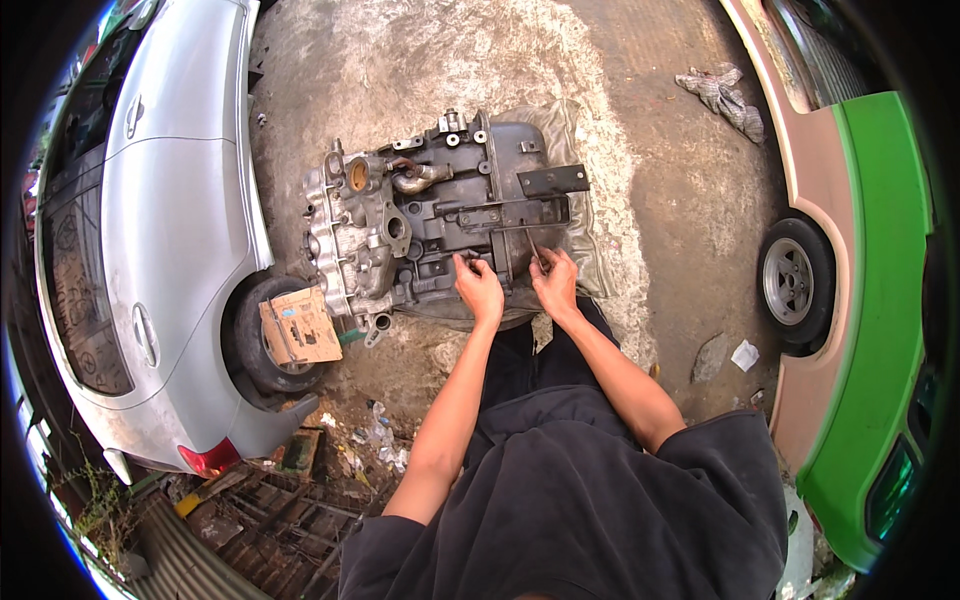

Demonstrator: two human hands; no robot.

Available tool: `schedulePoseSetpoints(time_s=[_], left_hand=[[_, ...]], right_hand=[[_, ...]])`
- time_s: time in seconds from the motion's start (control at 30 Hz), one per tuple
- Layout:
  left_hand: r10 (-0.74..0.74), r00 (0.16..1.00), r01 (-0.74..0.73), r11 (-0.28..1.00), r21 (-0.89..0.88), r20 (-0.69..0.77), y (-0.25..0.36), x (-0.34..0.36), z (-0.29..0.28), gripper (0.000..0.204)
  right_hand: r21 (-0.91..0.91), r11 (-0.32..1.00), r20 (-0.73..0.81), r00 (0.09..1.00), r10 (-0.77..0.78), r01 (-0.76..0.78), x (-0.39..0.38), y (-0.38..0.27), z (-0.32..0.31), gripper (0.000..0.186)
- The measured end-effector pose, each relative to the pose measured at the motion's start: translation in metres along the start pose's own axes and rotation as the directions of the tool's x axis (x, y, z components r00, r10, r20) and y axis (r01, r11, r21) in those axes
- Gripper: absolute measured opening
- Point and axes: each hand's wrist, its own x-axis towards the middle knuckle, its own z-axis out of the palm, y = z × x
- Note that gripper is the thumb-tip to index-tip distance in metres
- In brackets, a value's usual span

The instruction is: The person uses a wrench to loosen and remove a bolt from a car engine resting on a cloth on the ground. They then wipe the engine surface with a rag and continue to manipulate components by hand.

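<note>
In front of me an engine (440, 215) lies on its side on the ground, its silvery metal end to the left and its dark block to the right. My left hand (481, 291) is closed in a pinch at the block's near edge; a small dark thing may be at its fingertips, too small to name. A little to the right, my right hand (556, 284) grips a thin metal rod-like tool (535, 250), which points up over the block. The tool's far end is hard to make out. Beyond both hands a dark flat bracket (553, 181) sticks out to the right.
A silver car (185, 180) stands close on the left, with a cardboard box (301, 326) by its wheel. A green and pink vehicle (880, 200) borders the right. A grey rag (724, 98) lies on the concrete; sheeting (583, 215) spreads under the engine. Debris is scattered lower left.
</note>
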Motion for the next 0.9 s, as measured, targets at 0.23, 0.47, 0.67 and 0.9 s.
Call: schedulePoseSetpoints(time_s=[0.23, 0.47, 0.67, 0.9], left_hand=[[-0.002, 1.0, 0.001, 0.999, -0.039, -0.03, -0.002, -0.001, 0.003, 0.032], [0.02, 0.999, -0.021, 1.0, -0.023, -0.051, 0.001, -0.001, 0.003, 0.031], [0.032, 0.999, -0.033, 0.999, -0.017, -0.023, 0.004, -0.001, 0.001, 0.018], [0.055, 0.998, -0.055, 0.998, -0.006, -0.019, 0.009, -0.001, -0.001, 0.013]], right_hand=[[0.063, 0.995, -0.05, 0.996, 0.076, -0.073, 0.017, -0.031, -0.008, 0.021], [0.069, 0.987, 0.009, 0.989, 0.146, -0.146, 0.041, -0.025, -0.002, 0.027], [0.205, 0.923, 0.112, 0.945, 0.308, -0.325, 0.04, -0.031, -0.001, 0.028], [0.187, 0.947, 0.072, 0.965, 0.251, -0.26, 0.031, -0.044, 0.007, 0.028]])
